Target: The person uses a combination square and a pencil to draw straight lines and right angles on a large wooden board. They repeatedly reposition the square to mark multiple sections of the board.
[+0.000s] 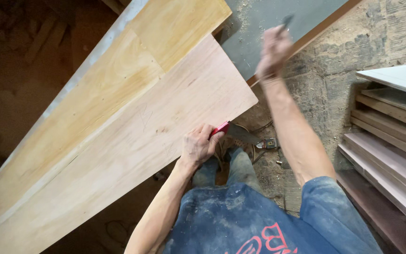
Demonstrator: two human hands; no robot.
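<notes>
We are looking down at a person working over a long pale board that is running from the lower left of the frame up toward the centre, lying against a yellower board on its upper-left side. The left hand, at centre frame, is curling closed around a red-handled tool and resting on the pale board's near edge; the grip is probably steadying both board and tool, whose dark blade is pointing right, over the floor. The right hand, in the upper centre-right, is raised with its fingers closing on a small dark thing; motion blur is keeping us from telling what it is. Behind that hand a grey sheet dusted with sawdust is leaning. At the right edge, planks are lying in a stepped stack, perhaps so that each stays reachable.
</notes>
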